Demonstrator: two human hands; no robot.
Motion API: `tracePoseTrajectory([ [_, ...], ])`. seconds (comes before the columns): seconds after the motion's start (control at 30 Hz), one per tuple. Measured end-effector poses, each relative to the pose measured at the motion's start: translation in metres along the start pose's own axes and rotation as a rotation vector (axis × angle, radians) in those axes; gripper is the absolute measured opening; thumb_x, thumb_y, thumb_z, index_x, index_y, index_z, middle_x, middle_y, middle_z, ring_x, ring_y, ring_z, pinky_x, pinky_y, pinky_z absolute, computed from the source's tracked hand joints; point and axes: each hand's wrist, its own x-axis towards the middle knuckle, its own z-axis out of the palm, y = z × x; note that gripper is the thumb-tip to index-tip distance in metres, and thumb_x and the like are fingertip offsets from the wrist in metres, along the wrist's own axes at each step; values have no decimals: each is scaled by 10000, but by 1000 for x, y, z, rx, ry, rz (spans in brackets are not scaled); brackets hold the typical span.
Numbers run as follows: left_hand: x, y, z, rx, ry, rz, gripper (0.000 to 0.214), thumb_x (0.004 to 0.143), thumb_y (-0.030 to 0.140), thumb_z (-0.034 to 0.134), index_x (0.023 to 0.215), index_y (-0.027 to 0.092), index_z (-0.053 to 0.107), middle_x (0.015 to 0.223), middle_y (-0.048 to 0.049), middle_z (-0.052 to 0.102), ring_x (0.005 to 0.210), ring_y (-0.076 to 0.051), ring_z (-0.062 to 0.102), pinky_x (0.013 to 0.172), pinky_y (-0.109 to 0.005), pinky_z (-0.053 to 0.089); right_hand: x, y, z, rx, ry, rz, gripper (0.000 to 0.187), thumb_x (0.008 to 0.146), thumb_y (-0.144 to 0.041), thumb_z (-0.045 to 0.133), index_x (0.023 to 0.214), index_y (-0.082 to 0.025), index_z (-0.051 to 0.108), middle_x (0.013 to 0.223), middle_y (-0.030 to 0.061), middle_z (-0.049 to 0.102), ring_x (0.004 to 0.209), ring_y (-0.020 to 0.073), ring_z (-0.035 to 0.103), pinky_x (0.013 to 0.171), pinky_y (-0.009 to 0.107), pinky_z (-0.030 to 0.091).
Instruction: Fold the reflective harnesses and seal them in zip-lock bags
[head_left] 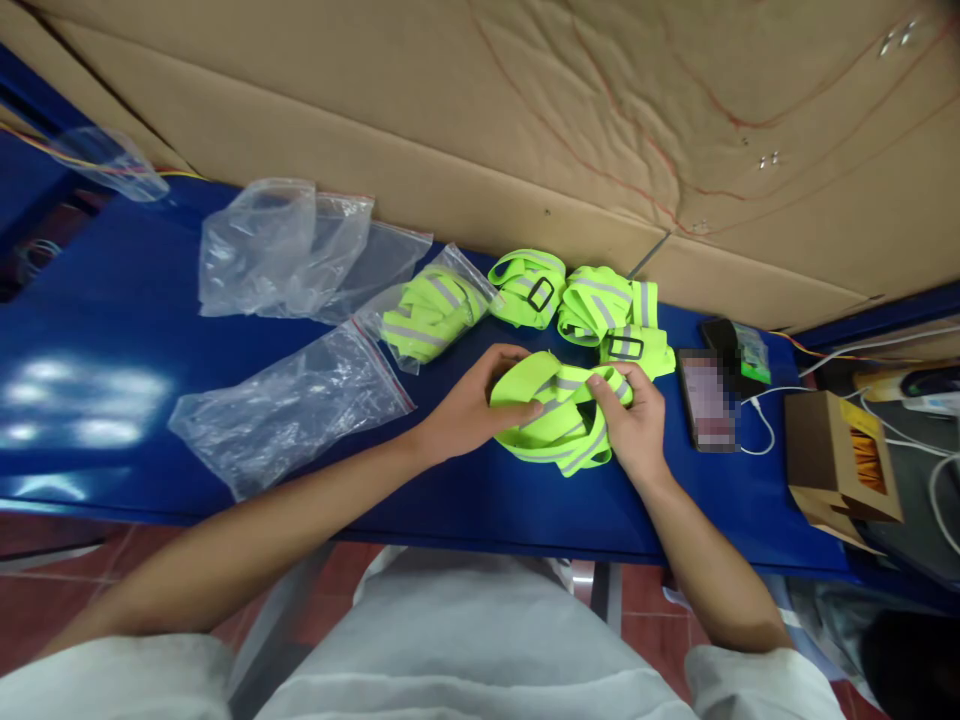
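Note:
Between my two hands is a loosely coiled neon yellow-green reflective strap (551,440) with grey stripes, just above the blue table. My left hand (472,405) grips its left side, the thumb lying over the strap. On the right, my right hand (634,415) pinches a loop of it between thumb and fingers. Behind them lie a rolled strap with a black buckle (527,290) and more bundled straps (596,300), one with another black buckle (625,347). To their left, a clear zip bag (435,312) holds a further strap.
Clear plastic bags (292,400) lie at left, with more bags (277,250) behind. A phone (709,400) with a white cable rests at right, near an open cardboard box (832,460). A cardboard-covered panel (450,130) rises along the back of the blue table (97,340).

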Motion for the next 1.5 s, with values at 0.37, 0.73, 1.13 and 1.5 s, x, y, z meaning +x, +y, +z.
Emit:
tracePoseTrajectory([
  [0.37,3,16,-3,-547,127,-126,428,856,361,697,1243,179,683,1284,-58,727,1218,-243,659,1045,-341,513,2,10,-8,-227,256,-374,575,974,-456,632,1464,-267,398,1354,150,505,1022,223,657,881,430,589],
  [0.73,-1,22,-14,-495,-352,-260,730,862,754,627,1335,201,689,1258,-137,745,1020,-338,752,905,-463,598,-24,-1,15,-435,-240,-642,716,919,-526,726,1506,-279,401,1567,184,485,1494,354,468,1147,543,474],
  [1.13,2,-12,-14,1156,-38,473,263,950,170,620,1189,200,724,1630,-166,409,1470,-408,425,1107,-588,416,-1,10,-2,1,-61,-196,352,1064,-504,487,1229,-234,640,1145,59,736,1039,212,693,913,361,565],
  [1.5,6,2,-22,469,283,494,147,996,213,599,1142,201,582,1066,-49,630,996,-173,616,875,-295,487,-31,22,8,-420,165,-922,758,793,-631,793,1424,-367,467,1510,122,369,1392,410,452,1130,637,457],
])
